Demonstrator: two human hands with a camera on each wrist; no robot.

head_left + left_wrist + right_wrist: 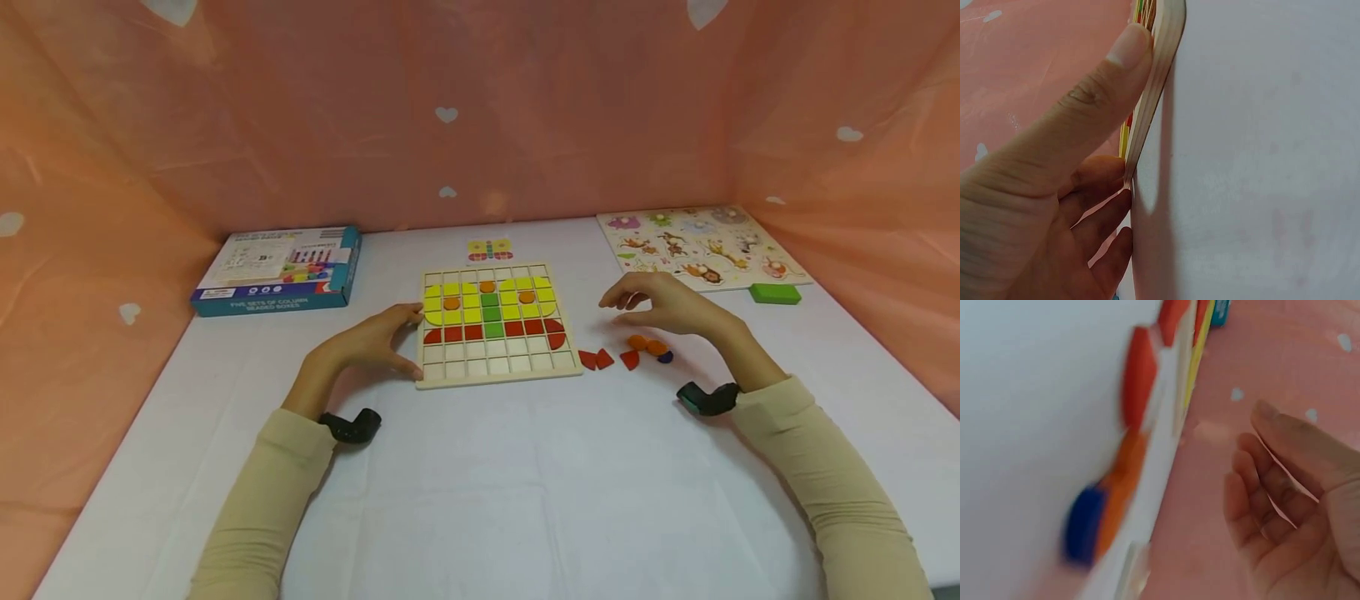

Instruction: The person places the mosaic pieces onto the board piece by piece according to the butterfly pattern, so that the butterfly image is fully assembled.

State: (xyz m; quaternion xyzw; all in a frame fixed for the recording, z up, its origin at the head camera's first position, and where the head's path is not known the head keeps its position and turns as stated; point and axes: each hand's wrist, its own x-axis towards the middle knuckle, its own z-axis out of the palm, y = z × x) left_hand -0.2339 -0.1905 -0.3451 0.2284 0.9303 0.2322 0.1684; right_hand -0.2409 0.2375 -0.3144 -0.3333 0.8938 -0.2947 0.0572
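A wooden grid board [497,367] lies on the table, filled in its upper rows with yellow, green, red and orange pieces. My left hand [372,340] touches its left edge, the thumb by the near corner and the fingers farther back. In the left wrist view the thumb [1130,47] lies along the board's wooden side [1163,59]. My right hand [667,304] hovers to the right of the board with loosely bent fingers and nothing in them. Below it lie several red pieces [629,359], orange pieces [657,347] and a dark blue piece [665,357].
A small pattern card [489,250] lies behind the board. At the back left is a blue box [277,271]. An animal puzzle board [697,246] lies at the back right, with a green block [775,293] by its near edge. A pink-orange curtain [480,117] surrounds the table.
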